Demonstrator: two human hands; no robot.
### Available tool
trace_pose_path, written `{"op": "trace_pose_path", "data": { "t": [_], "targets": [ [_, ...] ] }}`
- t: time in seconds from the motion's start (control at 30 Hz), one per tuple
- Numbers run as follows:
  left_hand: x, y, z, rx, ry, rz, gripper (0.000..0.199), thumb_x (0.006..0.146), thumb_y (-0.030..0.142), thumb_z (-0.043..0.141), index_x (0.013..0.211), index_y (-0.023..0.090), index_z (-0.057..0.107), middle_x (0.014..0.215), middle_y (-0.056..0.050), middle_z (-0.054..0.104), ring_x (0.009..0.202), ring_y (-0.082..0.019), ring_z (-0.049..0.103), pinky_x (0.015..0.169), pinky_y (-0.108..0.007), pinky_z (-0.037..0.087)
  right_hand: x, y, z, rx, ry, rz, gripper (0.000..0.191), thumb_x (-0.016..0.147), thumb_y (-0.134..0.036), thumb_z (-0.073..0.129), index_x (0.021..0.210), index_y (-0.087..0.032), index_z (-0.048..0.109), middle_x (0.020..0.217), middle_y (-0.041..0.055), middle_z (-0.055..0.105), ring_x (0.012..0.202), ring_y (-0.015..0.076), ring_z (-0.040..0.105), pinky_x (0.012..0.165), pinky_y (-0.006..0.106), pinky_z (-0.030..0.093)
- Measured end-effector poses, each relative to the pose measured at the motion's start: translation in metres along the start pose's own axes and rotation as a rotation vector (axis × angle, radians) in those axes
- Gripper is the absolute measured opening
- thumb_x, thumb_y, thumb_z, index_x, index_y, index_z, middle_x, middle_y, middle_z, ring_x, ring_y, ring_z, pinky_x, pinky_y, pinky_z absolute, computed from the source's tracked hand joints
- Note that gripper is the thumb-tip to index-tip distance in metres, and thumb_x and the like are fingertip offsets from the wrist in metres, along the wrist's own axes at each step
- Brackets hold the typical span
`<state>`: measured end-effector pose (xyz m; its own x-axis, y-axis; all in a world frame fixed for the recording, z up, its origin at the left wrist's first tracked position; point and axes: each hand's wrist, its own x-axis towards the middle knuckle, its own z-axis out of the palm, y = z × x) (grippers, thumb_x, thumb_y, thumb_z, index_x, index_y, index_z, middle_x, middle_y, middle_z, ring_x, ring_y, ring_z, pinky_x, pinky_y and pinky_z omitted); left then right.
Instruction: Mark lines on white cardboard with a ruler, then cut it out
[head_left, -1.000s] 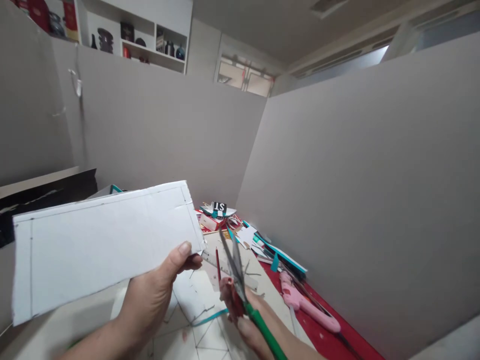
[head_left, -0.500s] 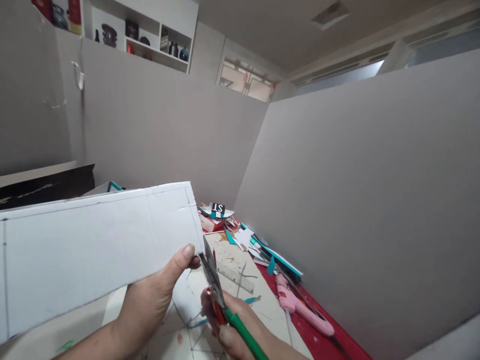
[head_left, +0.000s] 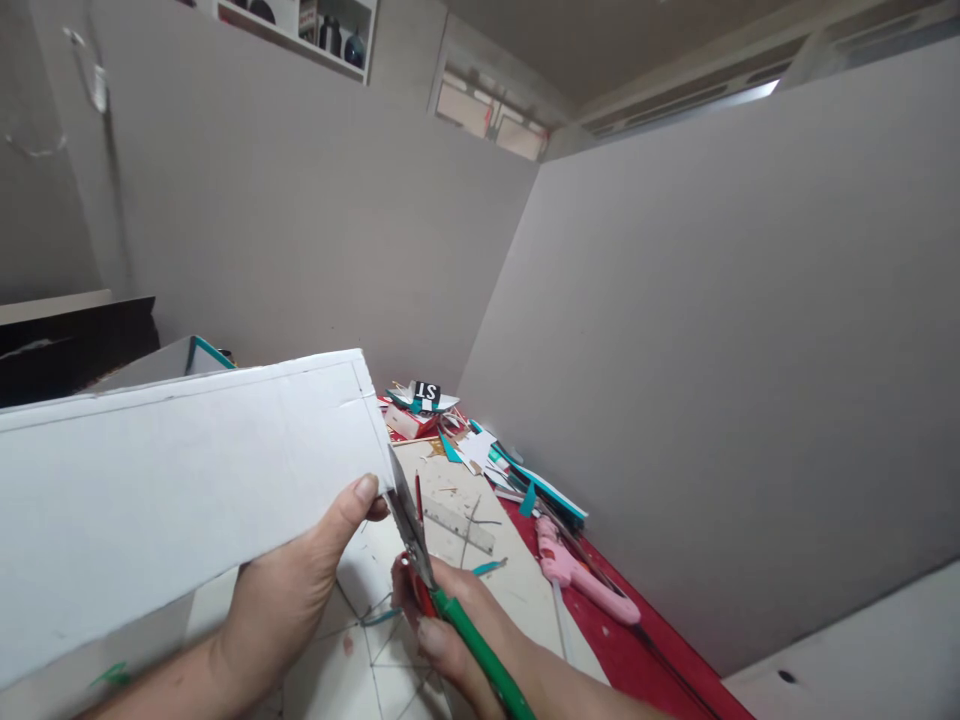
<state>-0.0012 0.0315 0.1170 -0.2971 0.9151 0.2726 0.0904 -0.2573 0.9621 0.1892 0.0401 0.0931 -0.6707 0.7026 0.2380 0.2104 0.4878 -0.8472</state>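
My left hand (head_left: 300,575) grips a long white board (head_left: 187,480), thumb on its face near the lower right corner. Pencil lines run along the board's top and right edges. Closed round a pair of scissors (head_left: 420,550) with a green handle and some red by the fingers, my right hand (head_left: 469,625) is just right of the board. The scissor blades are at the board's right edge, close to my left thumb; whether they bite into it I cannot make out. Part of my right hand's fingers is hidden behind the scissors.
A pink glue gun (head_left: 589,580) lies on a red surface (head_left: 660,655) at the right. On the pale work board (head_left: 517,590) are a clear ruler (head_left: 457,525) and a red pencil (head_left: 418,495). Paper scraps (head_left: 472,445) pile up behind. Grey walls (head_left: 712,300) enclose the table.
The view has tilted and shifted, so the shelf sits higher and partly out of frame. The board, scissors and both hands appear slightly further left; both grips are unchanged.
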Motion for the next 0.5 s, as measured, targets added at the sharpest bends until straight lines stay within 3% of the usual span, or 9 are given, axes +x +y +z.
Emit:
{"op": "trace_pose_path", "data": {
  "t": [0.2, 0.5],
  "targets": [
    [0.001, 0.002, 0.000, 0.043, 0.013, 0.012, 0.035, 0.078, 0.060, 0.067, 0.067, 0.027, 0.075, 0.093, -0.001, 0.078, 0.095, -0.026, 0.068, 0.109, -0.043, 0.036, 0.000, -0.005, 0.004, 0.023, 0.041, 0.009, 0.051, 0.091, -0.068, 0.039, 0.087, -0.018, 0.049, 0.073, 0.0002, 0.046, 0.065, 0.0146, 0.042, 0.059, 0.028, 0.035],
    [0.001, 0.000, 0.000, 0.016, 0.018, -0.014, 0.034, 0.077, 0.059, 0.068, 0.067, 0.028, 0.075, 0.096, -0.001, 0.077, 0.099, -0.027, 0.067, 0.111, -0.045, 0.034, 0.001, 0.003, 0.011, 0.132, 0.049, 0.016, 0.052, 0.090, -0.070, 0.040, 0.086, -0.019, 0.048, 0.068, -0.0024, 0.040, 0.062, 0.0133, 0.036, 0.057, 0.027, 0.032]
  ]
}}
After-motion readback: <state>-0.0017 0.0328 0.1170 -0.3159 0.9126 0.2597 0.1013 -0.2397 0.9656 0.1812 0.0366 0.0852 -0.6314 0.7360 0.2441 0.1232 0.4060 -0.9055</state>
